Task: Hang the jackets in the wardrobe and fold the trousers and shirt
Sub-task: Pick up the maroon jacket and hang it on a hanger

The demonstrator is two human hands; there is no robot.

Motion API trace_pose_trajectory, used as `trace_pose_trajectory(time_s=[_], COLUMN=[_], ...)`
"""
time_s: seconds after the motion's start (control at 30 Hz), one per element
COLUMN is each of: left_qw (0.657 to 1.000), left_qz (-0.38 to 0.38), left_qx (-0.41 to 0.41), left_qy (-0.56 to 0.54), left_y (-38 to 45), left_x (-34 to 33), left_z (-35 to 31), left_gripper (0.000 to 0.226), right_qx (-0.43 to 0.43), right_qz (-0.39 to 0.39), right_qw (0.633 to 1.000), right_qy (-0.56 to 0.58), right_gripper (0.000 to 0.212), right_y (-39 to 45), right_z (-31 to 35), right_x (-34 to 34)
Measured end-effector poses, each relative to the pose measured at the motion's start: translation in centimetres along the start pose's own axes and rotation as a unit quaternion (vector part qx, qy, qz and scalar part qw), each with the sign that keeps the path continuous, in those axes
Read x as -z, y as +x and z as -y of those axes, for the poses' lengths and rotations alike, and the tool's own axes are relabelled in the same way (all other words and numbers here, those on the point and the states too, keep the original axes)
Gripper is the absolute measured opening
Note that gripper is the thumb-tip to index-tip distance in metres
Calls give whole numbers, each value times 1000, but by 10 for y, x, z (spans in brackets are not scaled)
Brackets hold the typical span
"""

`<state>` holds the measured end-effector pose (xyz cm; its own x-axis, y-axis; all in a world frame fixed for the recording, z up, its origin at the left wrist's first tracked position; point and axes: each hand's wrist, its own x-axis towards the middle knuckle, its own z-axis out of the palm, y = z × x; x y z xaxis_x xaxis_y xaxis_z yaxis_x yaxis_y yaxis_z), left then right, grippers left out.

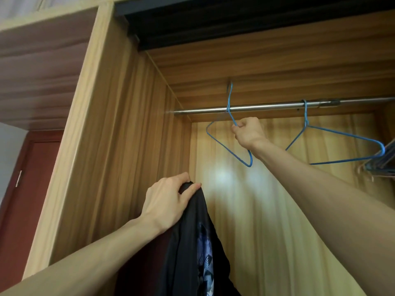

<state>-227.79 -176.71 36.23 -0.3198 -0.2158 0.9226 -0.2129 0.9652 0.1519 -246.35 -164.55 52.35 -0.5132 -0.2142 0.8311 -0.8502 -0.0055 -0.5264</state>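
Nearest, left hand (171,199) grips a dark jacket (192,242) by its top edge, fingers curled over the bunched fabric, and holds it up in front of the wardrobe (119,124) opening; the rest hangs down out of frame, a patterned blue lining showing. Further in, right hand (246,131) reaches up with fingers closed round a blue hanger (229,146), gripped just below the neck. Its hook is over the rail (267,107), tilted. A second hanger (342,146) hangs on the rail to the right, well apart, untouched. Dark metal bits at the far right edge, can't tell what. Step looks like: get a hanger for the jacket-hanging part. Next move likely needs the hook lifted clear of the rail, then the hanger brought down to the jacket's collar.
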Motion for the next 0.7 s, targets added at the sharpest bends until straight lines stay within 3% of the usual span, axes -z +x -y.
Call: trace_pose_trajectory(time_s=[0.13, 0.37, 0.5, 0.7], left_qw=[1000, 998, 995, 983], left_qz=[4, 31, 52, 89], left_qx=[8, 35, 52, 92], left_qy=[-14, -41, -62, -129], left_y=[-9, -34, -56, -100], left_x=[-3, 3, 11, 4], left_z=[4, -4, -6, 3], left_gripper=[44, 42, 43, 44], right_qx=[19, 6, 23, -103], right_qz=[-29, 67, 78, 167], right_qw=[996, 988, 986, 950], right_qy=[77, 139, 143, 242], right_gripper=[9, 40, 30, 34], right_y=[-32, -99, -143, -191], right_z=[-20, -34, -49, -97], right_x=[-4, -8, 12, 66])
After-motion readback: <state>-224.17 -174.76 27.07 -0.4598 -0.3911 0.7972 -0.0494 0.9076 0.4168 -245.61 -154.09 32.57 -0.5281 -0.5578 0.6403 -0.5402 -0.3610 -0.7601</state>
